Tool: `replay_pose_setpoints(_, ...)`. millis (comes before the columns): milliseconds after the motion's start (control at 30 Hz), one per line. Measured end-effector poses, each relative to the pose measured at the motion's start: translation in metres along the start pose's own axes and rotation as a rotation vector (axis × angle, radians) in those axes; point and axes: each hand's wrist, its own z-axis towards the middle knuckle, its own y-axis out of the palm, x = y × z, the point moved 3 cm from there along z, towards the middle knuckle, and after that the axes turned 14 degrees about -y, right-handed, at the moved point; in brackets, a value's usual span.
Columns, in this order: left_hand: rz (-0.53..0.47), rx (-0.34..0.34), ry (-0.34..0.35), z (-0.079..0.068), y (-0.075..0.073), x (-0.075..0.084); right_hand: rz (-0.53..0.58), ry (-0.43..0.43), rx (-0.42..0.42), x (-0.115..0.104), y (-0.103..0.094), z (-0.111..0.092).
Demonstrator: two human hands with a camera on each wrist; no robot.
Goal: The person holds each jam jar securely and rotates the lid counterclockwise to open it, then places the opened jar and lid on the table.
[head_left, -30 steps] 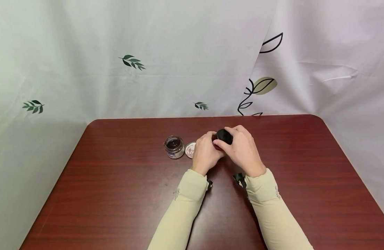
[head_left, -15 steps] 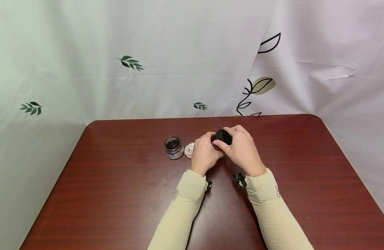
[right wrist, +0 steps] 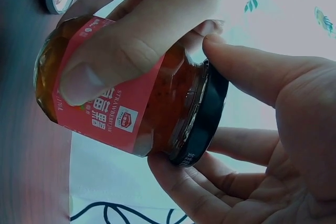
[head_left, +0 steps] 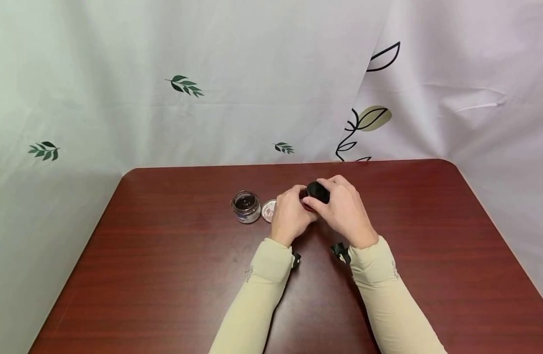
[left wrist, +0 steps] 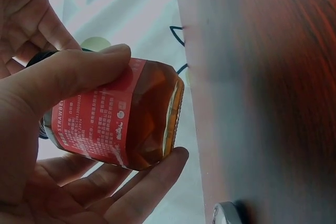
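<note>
My left hand [head_left: 290,216] grips a glass jam jar [left wrist: 131,124] with a red label, thumb and fingers wrapped round its body [right wrist: 110,103]. My right hand [head_left: 342,209] curls its fingers round the jar's black lid [head_left: 317,192], which sits on the jar's mouth [right wrist: 205,114]. The jar is held above the middle of the red-brown table [head_left: 165,275]. Most of the jar is hidden behind my hands in the head view.
A small open glass jar [head_left: 246,207] with dark contents stands left of my hands, and its silver lid [head_left: 269,211] lies flat beside it on the table. White curtains with leaf prints [head_left: 183,84] hang behind the table's far edge.
Both hands keep the same hold on the jar and lid. The view has shifted slightly; nothing else has visibly moved.
</note>
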Motion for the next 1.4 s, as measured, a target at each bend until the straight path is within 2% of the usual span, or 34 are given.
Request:
replay_pose_setpoints(600, 0.01, -0.02, -0.014, 0.0018, -0.0023, 0.0014, -0.006, -0.022, 0.004, -0.0014, -0.0007, 0.0019)
replay_pose_setpoints(1400, 0.022, -0.053, -0.005, 0.0009, -0.0019, 0.0015, 0.031, -0.015, -0.059, -0.0004, -0.0066, 0.0017)
